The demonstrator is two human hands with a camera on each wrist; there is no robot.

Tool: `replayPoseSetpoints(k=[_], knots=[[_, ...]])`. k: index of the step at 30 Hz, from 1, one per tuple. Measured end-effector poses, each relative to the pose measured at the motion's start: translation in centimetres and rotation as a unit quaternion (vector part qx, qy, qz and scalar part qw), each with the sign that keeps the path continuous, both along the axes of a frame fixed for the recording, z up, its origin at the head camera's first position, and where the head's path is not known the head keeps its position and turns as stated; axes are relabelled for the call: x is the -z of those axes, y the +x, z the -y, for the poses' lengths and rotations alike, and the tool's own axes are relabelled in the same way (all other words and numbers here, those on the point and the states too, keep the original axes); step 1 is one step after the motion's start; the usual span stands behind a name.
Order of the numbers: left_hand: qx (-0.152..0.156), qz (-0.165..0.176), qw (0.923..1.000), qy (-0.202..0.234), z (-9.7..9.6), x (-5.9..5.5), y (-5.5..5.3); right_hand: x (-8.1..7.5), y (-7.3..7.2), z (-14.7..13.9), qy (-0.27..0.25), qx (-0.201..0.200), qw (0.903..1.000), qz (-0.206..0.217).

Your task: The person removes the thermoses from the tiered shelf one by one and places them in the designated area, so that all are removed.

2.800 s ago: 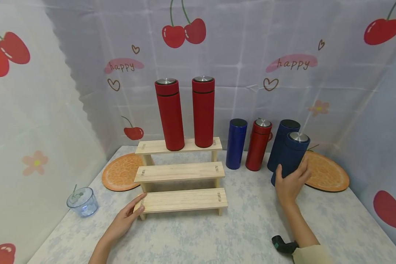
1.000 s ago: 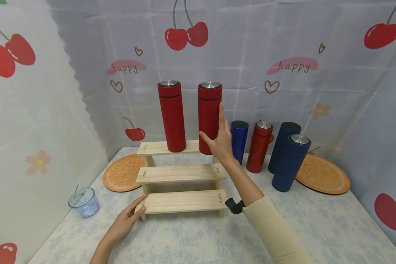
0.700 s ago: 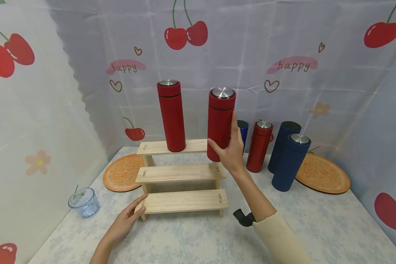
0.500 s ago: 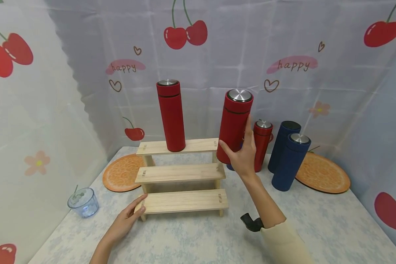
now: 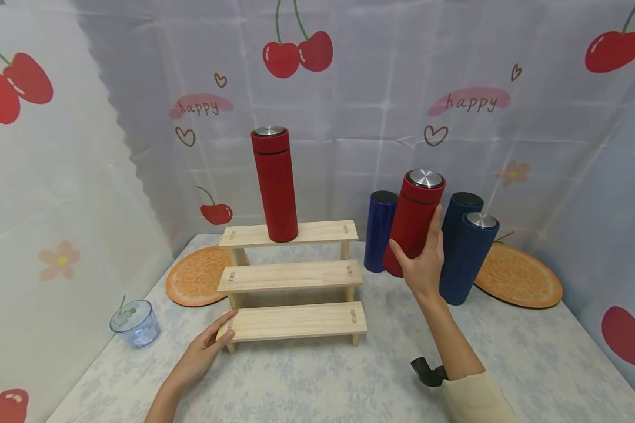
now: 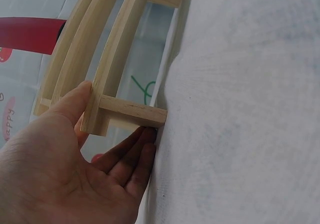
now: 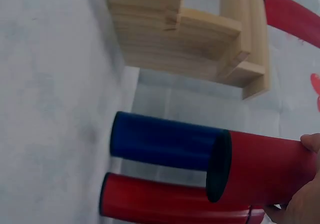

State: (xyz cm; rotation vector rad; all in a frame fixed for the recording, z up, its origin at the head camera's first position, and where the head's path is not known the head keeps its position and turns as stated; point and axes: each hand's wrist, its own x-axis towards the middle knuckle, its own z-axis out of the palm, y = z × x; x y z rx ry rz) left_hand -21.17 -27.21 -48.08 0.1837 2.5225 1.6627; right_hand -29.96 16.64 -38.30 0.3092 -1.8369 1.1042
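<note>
My right hand [image 5: 425, 267] grips a red thermos [image 5: 415, 220] with a steel-topped lid, thumb on one side and fingers on the other. In the right wrist view the held red thermos [image 7: 270, 169] is off the table, its dark base showing. Behind it stands a smaller red thermos [image 7: 150, 196], hidden in the head view, beside a shiny blue thermos [image 5: 380, 232]. My left hand [image 5: 198, 358] holds the left end of the lowest step of a three-tier wooden stand [image 5: 296, 321]. Another tall red thermos [image 5: 275, 188] stands upright on the top step.
Two dark blue thermoses [image 5: 468, 258] stand at the right, one behind the other. Round orange-patterned mats lie at the left [image 5: 198, 276] and right [image 5: 521, 276]. A blue-tinted glass [image 5: 136, 324] sits at the left. A cherry-print curtain [image 5: 317, 106] hangs behind the table.
My right hand has let go of the front dark blue thermos, lifted the right-hand red thermos off the top step and carried it right and down. The left hand has stayed on the stand.
</note>
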Motion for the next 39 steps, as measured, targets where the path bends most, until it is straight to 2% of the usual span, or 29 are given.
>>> replayPoseSetpoints(k=[5,12,20,32,39], knots=[[-0.005,0.005,1.0000,-0.003,-0.2,-0.1,0.1,1.7,0.0,-1.0,-0.003,0.015,0.9992,0.036],[-0.013,0.005,0.9998,-0.010,-0.3,-0.1,0.1,3.9,-0.3,-2.2,-0.002,0.045,0.9972,0.059],[-0.020,0.009,0.9996,-0.015,-0.1,0.2,-0.1,6.0,-0.7,-3.1,0.002,0.045,0.9946,0.094],[-0.015,0.004,0.9999,-0.005,0.0,0.4,-0.2,7.9,-1.1,-3.8,-0.010,0.041,0.9926,0.113],[-0.018,0.000,0.9998,-0.011,0.1,0.2,-0.2,8.3,-1.3,-3.7,-0.002,0.042,0.9941,0.099]])
